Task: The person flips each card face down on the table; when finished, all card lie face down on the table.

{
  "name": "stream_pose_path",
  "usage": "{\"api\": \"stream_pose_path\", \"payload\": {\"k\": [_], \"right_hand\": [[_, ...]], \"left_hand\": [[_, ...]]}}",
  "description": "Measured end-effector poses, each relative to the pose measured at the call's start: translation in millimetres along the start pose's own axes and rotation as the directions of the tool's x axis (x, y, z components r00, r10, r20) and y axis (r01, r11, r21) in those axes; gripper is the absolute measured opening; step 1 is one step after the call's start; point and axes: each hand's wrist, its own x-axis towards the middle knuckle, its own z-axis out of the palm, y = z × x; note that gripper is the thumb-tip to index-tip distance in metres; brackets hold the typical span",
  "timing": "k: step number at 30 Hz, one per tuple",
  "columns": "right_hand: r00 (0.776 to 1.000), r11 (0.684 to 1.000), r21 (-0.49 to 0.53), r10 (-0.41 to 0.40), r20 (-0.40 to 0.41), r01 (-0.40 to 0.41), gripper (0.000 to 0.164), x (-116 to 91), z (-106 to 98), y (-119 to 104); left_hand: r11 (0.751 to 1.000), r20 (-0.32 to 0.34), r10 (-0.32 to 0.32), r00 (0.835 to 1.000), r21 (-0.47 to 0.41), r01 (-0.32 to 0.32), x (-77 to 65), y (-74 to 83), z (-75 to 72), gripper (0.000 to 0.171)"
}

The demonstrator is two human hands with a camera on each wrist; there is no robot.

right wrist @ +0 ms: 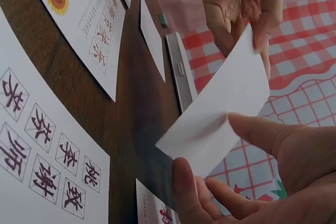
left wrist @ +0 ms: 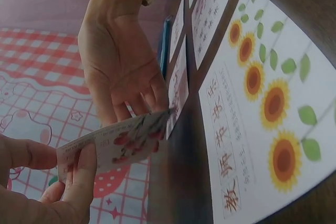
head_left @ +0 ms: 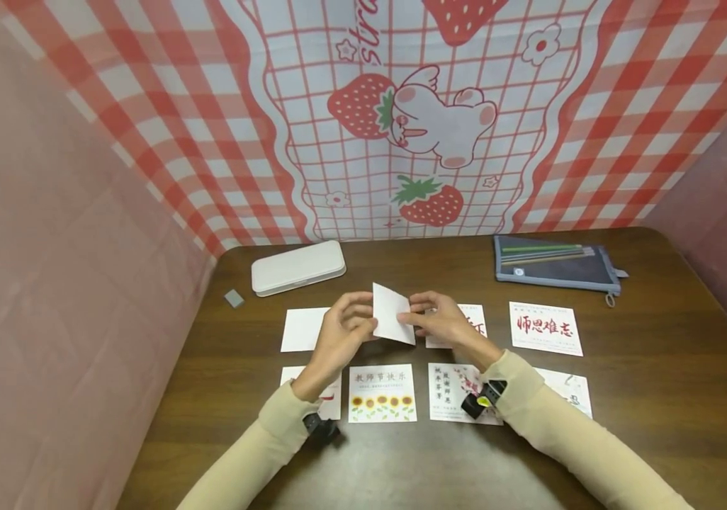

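Note:
Above the table, a small card is tilted between the two hands. Its blank white face shows in the head and right wrist views, while red flower print shows on its other face in the left wrist view. The left hand pinches one edge between thumb and fingers. At the opposite side, the right hand holds the card, its thumb on the blank face. Below them lie a sunflower card, a blossom card and a blank card. The right hand partly covers another card.
A white case and a grey eraser are at the back left. A blue mesh pouch with pencils lies back right. Further cards include one with red calligraphy and one partly under the right sleeve.

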Motion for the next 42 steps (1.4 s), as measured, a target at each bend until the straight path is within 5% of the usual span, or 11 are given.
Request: {"api": "stream_pose_path", "payload": {"k": [5,10,21,32,42], "right_hand": [[0.997,0.999,0.03,-0.029,-0.07,0.031,0.053,1.3,-0.1,0.9],[0.993,0.998,0.057,-0.033,-0.115,0.04,0.05,2.1,-2.3,6.9],[0.991,0.997,0.056,-0.043,-0.129,0.05,0.05,8.1,-3.6,15.4],[0.989,0.995,-0.062,-0.08,-0.121,0.073,0.043,11.7,3.7,15.7],[0.992,0.99,-0.137,-0.053,-0.117,0.037,0.045,12.8,4.8,8.7]], "left_hand": [[1.0,-0.025,-0.01,1.0,0.019,0.01,-0.7,-3.3,-6.3,0.055],[0.99,-0.043,-0.032,0.999,0.134,0.038,-1.1,-7.4,-12.1,0.053],[0.9,-0.083,-0.014,0.996,0.434,0.049,7.5,-17.0,-21.4,0.048],[0.839,-0.037,-0.105,0.994,0.533,0.108,9.2,-20.0,-23.4,0.051],[0.819,-0.026,-0.148,0.989,0.557,0.138,12.2,-20.7,-22.9,0.053]]}}
